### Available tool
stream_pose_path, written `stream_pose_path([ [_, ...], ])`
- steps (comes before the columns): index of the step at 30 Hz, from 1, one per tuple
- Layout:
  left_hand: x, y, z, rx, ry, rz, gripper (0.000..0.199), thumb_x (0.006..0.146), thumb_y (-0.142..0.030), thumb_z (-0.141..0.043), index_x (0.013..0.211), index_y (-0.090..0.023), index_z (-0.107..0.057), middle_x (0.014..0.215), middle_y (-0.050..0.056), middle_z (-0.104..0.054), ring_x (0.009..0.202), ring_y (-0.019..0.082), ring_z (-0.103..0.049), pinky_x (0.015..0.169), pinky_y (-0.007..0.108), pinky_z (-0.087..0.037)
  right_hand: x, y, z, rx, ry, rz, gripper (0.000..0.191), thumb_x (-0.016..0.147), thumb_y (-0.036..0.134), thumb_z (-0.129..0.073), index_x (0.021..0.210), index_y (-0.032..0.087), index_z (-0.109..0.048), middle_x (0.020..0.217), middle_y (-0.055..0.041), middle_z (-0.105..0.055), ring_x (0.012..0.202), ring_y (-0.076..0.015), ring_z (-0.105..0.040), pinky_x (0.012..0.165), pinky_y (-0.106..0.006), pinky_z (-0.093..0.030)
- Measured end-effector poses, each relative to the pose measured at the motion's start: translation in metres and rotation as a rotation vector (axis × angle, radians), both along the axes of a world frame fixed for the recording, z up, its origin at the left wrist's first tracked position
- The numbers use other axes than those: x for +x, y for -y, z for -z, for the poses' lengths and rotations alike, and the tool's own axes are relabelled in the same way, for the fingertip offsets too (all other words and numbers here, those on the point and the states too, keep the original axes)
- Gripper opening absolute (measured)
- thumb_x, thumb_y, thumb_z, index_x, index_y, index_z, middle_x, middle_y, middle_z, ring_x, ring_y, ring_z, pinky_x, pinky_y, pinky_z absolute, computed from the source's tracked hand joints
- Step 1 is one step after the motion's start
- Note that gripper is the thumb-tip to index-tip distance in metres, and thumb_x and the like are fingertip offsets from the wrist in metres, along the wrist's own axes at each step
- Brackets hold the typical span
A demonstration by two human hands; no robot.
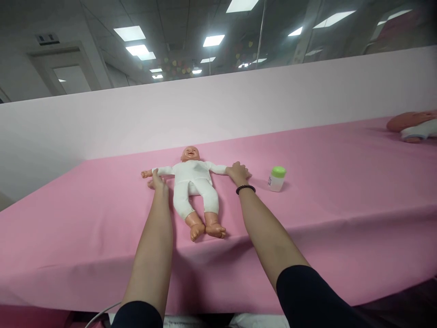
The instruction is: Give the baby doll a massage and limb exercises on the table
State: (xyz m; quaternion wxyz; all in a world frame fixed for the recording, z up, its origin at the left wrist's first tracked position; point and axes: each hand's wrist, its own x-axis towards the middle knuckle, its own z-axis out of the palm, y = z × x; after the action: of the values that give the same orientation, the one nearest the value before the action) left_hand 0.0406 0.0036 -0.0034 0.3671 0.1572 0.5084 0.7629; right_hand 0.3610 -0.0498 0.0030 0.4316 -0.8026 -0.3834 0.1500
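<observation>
A baby doll (193, 178) with a white cloth body lies on its back, its head away from me and both arms stretched out to the sides. My left hand (157, 181) grips the doll's arm on the left near the wrist, thumb on top; the doll's small hand sticks out past it. On the other side, my right hand (238, 173), with a dark beaded bracelet at the wrist, is closed over the end of the doll's other arm and hides that doll hand. The doll's bare feet point toward me.
A small clear jar with a green lid (276, 178) stands right of my right hand. The pink-covered table (324, 182) meets a low white wall (239, 107) under a reflective glass panel. Part of another doll (414, 125) lies at the far right.
</observation>
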Motion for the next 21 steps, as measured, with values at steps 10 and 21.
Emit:
stream_pose_path([
  [10,0.006,0.009,-0.010,0.395,-0.235,-0.018,0.015,0.098,-0.035,-0.051,0.105,-0.023,-0.048,0.117,0.007,-0.061,0.115,0.015,-0.061,0.103,0.029,-0.047,-0.001,-0.020,-0.005,0.764,-0.696,-0.183,0.036,0.067,0.027,-0.078,0.098,0.014,-0.063,0.097,-0.0068,-0.071,0.094,-0.0191,-0.068,0.090,-0.031,-0.055],
  [21,0.020,0.019,-0.010,0.473,-0.393,0.039,0.023,0.099,-0.019,-0.048,0.113,-0.027,-0.031,0.127,0.008,-0.052,0.119,0.011,-0.059,0.104,0.027,-0.043,-0.023,-0.030,-0.007,0.647,-0.772,-0.473,0.029,0.073,0.029,-0.059,0.100,0.019,-0.059,0.114,-0.0103,-0.070,0.111,-0.0219,-0.066,0.084,-0.032,-0.056],
])
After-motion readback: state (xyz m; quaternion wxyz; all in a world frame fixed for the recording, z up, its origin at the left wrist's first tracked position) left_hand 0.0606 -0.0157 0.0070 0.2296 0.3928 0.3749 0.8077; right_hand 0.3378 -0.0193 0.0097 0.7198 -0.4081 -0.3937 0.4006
